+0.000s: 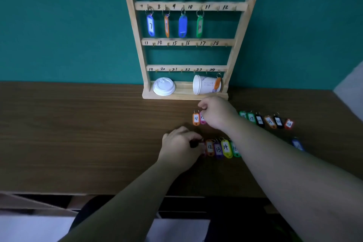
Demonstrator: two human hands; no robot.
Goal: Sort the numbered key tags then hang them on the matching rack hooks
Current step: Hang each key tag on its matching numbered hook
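Note:
A wooden key rack (240, 31) stands against the teal wall, with numbered hooks. Tags 1 to 4 and two more hang on its top row, tags 7 to 10 on its second row. On the table lie two rows of numbered tags. The far row holds orange tag 11 (195, 119), a pink tag (202, 120) and tags 18 to 23 (259, 121). The near row holds tags 12, 13 and 14 (225, 148). My right hand (217, 113) pinches at the pink tag's ring. My left hand (179, 146) grips a small dark tag (194, 144) at the near row's left end.
On the rack's base lie a white cup lid (164, 86) and a tipped paper cup (205, 84) with an orange tag behind it. A blue tag (297, 144) lies apart at the right. The brown table (78, 133) ends at a front edge near my body.

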